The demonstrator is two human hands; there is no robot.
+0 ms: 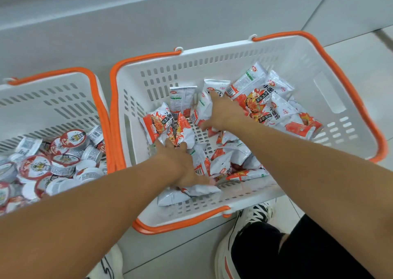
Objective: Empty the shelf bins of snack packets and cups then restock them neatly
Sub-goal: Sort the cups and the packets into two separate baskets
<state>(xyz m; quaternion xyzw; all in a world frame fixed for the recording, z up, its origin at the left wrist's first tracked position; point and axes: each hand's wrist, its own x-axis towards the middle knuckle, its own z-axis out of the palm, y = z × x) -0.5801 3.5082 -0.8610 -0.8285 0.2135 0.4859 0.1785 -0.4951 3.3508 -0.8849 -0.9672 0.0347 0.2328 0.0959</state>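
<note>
— Two baskets on the floor: snack packets (261,102) loose in the right basket (212,66), cups (72,139) heaped in the left basket (53,91). Hands?

— I log both inside the right basket. My left hand (182,164) curls round packets near the front wall; my right hand (223,113) grips a few at the middle (fingertips hidden).

— Handling advice?

— Gather them flat, same face up, small stacks. Packets: silvery-white foil, red-orange flame print, puffy, likely slippery.
</note>
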